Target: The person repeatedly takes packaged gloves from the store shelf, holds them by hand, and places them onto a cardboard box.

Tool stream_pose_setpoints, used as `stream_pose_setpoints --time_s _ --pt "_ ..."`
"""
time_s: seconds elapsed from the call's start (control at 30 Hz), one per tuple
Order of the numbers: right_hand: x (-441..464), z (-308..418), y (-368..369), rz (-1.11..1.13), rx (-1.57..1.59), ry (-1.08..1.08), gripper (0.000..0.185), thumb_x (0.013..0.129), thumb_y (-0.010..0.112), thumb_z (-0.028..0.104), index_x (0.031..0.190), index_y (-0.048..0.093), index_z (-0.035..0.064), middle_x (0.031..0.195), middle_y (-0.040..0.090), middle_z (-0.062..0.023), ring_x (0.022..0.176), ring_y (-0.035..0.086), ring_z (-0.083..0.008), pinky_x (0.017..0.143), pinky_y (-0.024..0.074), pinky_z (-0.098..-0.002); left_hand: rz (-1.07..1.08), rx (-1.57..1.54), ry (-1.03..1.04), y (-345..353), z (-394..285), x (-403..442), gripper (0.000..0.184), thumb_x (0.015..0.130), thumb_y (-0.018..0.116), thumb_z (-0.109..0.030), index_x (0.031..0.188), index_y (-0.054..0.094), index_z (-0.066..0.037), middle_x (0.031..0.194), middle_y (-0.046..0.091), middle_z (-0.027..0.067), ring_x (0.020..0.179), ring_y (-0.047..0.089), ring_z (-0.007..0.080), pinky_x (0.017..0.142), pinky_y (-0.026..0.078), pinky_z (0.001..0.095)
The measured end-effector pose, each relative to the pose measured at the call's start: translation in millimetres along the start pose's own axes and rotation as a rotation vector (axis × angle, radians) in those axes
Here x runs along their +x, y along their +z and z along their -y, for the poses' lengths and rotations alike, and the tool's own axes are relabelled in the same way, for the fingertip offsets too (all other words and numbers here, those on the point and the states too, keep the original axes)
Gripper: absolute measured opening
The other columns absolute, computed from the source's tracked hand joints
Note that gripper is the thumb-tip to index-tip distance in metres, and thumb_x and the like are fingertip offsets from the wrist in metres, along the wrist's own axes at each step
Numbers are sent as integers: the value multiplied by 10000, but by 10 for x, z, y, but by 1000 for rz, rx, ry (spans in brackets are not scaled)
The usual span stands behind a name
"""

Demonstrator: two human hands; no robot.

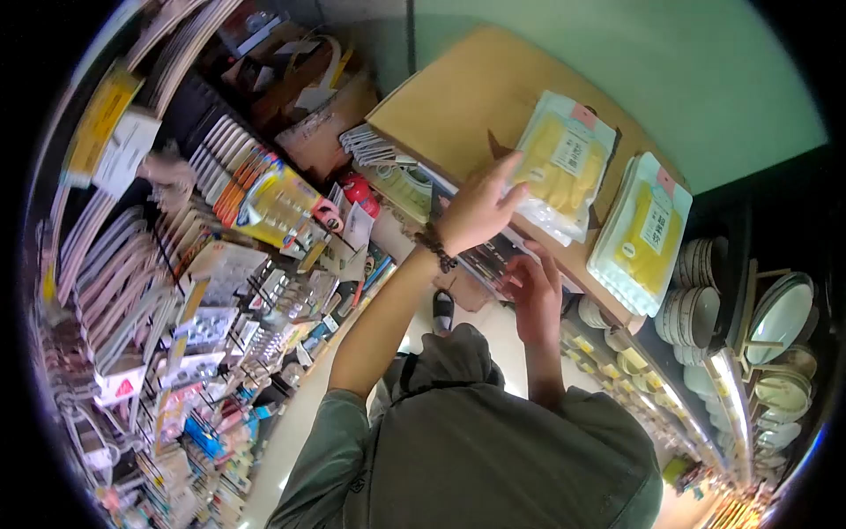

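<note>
My left hand (pixel 480 208), with a dark beaded bracelet on the wrist, reaches over the cardboard box (pixel 449 93). Its fingers are stretched out at the left edge of a clear pack of yellow gloves (pixel 564 163); I cannot tell whether they touch it. My right hand (pixel 534 291) is raised just below that pack, by the box's near edge. Its fingers are loosely bent and apart, with nothing visible in them. A second stack of yellow glove packs (pixel 645 231) lies to the right on the box.
Racks of hangers (pixel 115 264) and hanging packaged goods (pixel 286 207) line the left. Stacked bowls (pixel 692 313) and plates (pixel 780 317) fill shelves at the right. A green wall (pixel 687 79) stands behind the box. A red item (pixel 359 192) sits left of it.
</note>
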State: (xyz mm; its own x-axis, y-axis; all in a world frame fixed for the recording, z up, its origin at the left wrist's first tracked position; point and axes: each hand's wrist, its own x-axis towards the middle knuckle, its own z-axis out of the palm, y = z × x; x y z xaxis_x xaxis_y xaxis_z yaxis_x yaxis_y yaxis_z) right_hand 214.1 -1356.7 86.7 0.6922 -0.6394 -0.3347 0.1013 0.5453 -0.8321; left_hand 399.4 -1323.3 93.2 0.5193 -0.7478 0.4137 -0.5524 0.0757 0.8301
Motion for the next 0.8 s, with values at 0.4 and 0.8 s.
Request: stream_pose_setpoints --time_s 0.4,0.8 --pt "-628 -1015 699 461 -350 104 208 971 543 117 1176 567 85 980 628 -41 882 597 -127 716 481 -272 -308 8 -277 -567 -291 -2368 328 976 530 -167 1280 568 -50 1137 657 190 1087 612 351 928 486 425" --pt "-2028 -2623 1692 1496 -951 130 319 945 603 82 1254 541 32 1077 635 -81 924 635 -160 763 516 -284 -1084 57 -910 -767 -1097 -6083 312 966 516 -33 1271 580 -32 1099 701 138 1028 674 217 808 551 334"
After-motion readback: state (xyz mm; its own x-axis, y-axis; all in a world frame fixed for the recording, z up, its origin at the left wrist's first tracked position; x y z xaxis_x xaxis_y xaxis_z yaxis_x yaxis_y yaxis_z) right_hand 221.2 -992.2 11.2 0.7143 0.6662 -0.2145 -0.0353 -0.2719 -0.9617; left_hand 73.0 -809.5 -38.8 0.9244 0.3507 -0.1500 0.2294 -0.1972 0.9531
